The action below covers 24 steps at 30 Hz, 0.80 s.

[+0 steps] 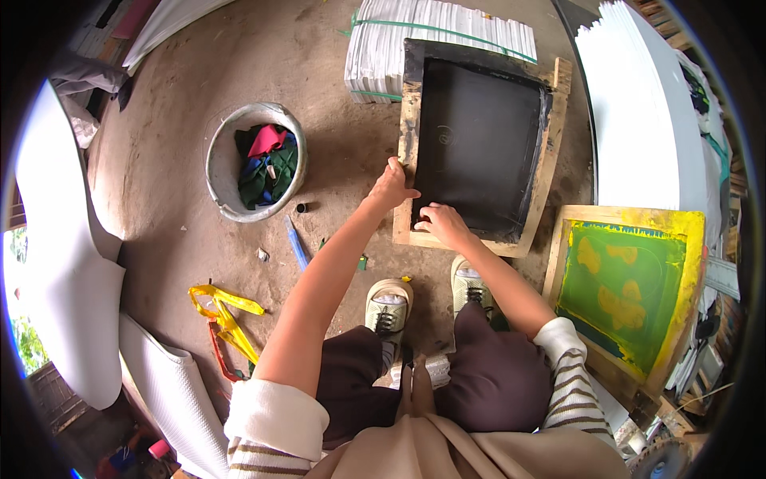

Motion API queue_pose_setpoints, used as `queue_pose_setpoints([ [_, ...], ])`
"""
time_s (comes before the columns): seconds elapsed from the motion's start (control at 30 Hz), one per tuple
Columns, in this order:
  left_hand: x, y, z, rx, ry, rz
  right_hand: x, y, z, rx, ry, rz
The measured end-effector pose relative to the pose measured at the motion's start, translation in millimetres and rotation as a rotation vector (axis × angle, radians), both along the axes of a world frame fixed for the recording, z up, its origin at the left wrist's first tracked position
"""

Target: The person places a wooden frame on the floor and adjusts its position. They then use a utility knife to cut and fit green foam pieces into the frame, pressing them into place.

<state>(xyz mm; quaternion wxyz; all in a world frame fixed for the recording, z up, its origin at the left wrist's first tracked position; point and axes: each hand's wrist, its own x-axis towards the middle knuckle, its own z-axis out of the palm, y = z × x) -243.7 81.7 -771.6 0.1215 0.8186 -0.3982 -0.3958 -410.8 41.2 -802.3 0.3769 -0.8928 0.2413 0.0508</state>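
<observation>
In the head view, the only one here, a wooden frame (410, 120) with a black panel (483, 136) sits ahead of the person's shoes (391, 297) and a little to the right. Its long axis runs away from the body, with the short near bar facing the feet. The far end overlaps a bundle of white sheets (372, 68) bound with green strap; whether it bears on the bundle or just stands before it, I cannot tell.

The left grip (388, 185) is on the long left bar, part of the way up from the near corner, and looks to be clasping it, with the thumb across to the inner side. From there nearly the whole frame lies to the right. The right grip (444, 226) is at the near left corner, inside the bars, with bent fingers; whether they pinch something or only rest there, I cannot tell. It is the closer one to the short near bar, while the left reaches farther along the long side.

On the floor (171, 184) to the left stand a bucket (218, 177) of coloured cloths (259, 180) and, nearer the person, a tangle of yellow strip (229, 329). To the right, a second wooden frame (554, 259) with a green and yellow face leans at a slant, well apart from both hands
</observation>
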Motion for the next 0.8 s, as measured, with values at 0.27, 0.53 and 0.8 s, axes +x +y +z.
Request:
queue_pose_setpoints([
  [0.27, 15, 9, -18, -0.047, 0.071, -0.068, -10, 8, -8, 0.062, -0.158, -0.075],
  [0.53, 14, 12, -11, -0.048, 0.057, -0.041, -3, 11, -7, 0.124, -0.139, -0.176],
  [0.8, 13, 16, -12, -0.071, 0.077, -0.013, -1, 15, 0, 0.024, -0.099, -0.188],
])
